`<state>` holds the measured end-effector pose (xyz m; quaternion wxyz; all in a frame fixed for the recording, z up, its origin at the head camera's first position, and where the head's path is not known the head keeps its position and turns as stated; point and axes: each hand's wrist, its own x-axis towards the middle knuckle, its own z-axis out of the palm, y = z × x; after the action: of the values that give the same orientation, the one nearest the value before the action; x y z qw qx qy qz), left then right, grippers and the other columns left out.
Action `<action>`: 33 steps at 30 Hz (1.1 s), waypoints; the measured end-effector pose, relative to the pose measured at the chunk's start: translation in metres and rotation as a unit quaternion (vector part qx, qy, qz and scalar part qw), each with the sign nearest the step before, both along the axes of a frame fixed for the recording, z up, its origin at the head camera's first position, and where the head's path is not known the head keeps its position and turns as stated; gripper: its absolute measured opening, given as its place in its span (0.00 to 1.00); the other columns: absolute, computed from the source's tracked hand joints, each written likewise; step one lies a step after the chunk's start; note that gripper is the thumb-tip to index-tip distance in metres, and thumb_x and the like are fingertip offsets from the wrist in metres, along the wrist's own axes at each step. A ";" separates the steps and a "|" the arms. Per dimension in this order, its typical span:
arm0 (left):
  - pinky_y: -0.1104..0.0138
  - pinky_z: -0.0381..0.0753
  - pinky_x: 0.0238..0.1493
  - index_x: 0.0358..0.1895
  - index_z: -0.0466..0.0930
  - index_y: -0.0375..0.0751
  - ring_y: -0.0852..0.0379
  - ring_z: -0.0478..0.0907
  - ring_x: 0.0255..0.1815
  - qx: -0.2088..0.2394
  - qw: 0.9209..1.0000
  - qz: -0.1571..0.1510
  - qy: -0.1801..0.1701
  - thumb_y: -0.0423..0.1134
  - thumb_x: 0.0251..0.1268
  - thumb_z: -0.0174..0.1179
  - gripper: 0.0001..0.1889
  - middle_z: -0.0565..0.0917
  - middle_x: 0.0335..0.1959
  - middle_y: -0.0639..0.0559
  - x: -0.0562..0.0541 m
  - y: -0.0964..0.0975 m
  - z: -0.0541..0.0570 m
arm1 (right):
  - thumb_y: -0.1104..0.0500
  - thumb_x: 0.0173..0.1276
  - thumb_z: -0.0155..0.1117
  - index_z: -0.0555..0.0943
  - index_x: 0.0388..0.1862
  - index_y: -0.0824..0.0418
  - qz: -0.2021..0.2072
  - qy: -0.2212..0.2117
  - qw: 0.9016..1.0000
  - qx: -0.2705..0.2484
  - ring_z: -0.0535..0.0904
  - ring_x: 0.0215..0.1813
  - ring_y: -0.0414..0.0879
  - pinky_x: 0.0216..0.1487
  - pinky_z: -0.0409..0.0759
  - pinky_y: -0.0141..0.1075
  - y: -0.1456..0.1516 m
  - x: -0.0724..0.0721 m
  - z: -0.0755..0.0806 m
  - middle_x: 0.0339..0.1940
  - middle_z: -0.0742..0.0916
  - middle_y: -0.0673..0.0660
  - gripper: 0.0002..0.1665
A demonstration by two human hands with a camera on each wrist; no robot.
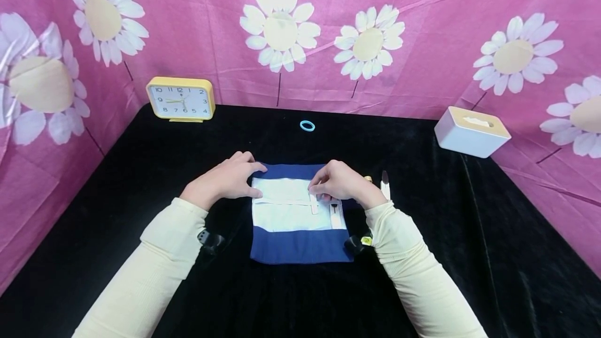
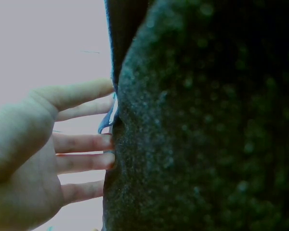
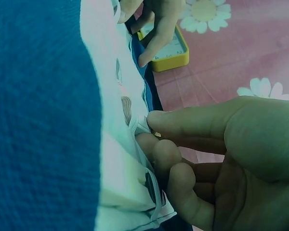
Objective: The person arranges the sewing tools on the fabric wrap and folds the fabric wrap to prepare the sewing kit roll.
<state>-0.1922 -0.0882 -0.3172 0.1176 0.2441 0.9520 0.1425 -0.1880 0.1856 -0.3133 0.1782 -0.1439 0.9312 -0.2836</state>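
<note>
A blue cloth organizer (image 1: 300, 248) with a white pocketed middle (image 1: 284, 218) lies flat before me. My left hand (image 1: 232, 176) rests at its left edge, thumb on the white part. In the left wrist view its fingers (image 2: 82, 142) are fairly straight along the cloth's edge. My right hand (image 1: 340, 181) pinches a slim pale strip (image 1: 314, 205) between thumb and fingers, over the pocket seam. In the right wrist view those fingertips (image 3: 159, 124) are right at the pocket opening, beside a layered beige piece (image 3: 126, 108). A small dark-topped tool (image 1: 335, 215) sits in the right-hand pocket.
Just past the right wrist lies a white-handled tool with a dark tip (image 1: 385, 185). A light blue ring (image 1: 307, 125) lies farther back on the black tablecloth (image 1: 263, 306). The yellow clock (image 1: 180, 99) stands back left, the tissue box (image 1: 471, 132) back right, before a pink flowered curtain.
</note>
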 end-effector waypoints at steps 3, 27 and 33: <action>0.50 0.73 0.62 0.69 0.76 0.46 0.45 0.66 0.61 -0.001 1.000 0.001 0.002 0.51 0.62 0.70 0.32 0.73 0.64 0.41 0.000 0.001 0.000 | 0.59 0.69 0.68 0.90 0.40 0.59 -0.004 -0.007 1.000 -0.005 0.79 0.24 0.41 0.29 0.78 0.32 0.001 0.001 0.001 0.25 0.87 0.51 0.07; 0.49 0.73 0.61 0.68 0.76 0.45 0.44 0.67 0.60 0.008 1.000 -0.003 0.010 0.50 0.62 0.70 0.32 0.73 0.63 0.40 -0.001 -0.001 -0.001 | 0.55 0.72 0.66 0.87 0.46 0.64 -0.070 0.077 0.994 -0.044 0.82 0.24 0.48 0.28 0.83 0.39 0.062 0.004 0.043 0.25 0.87 0.60 0.14; 0.48 0.74 0.61 0.68 0.76 0.44 0.44 0.67 0.60 0.009 1.000 -0.004 0.011 0.49 0.62 0.70 0.32 0.73 0.63 0.39 -0.001 -0.001 -0.001 | 0.56 0.72 0.66 0.87 0.46 0.64 -0.109 0.118 0.986 -0.038 0.84 0.25 0.49 0.27 0.83 0.38 0.085 0.005 0.042 0.26 0.87 0.59 0.12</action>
<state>-0.1930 -0.0889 -0.3182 0.1056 0.2507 0.9509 0.1475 -0.1833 0.2707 -0.2708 0.0293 -0.0808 0.9445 -0.3171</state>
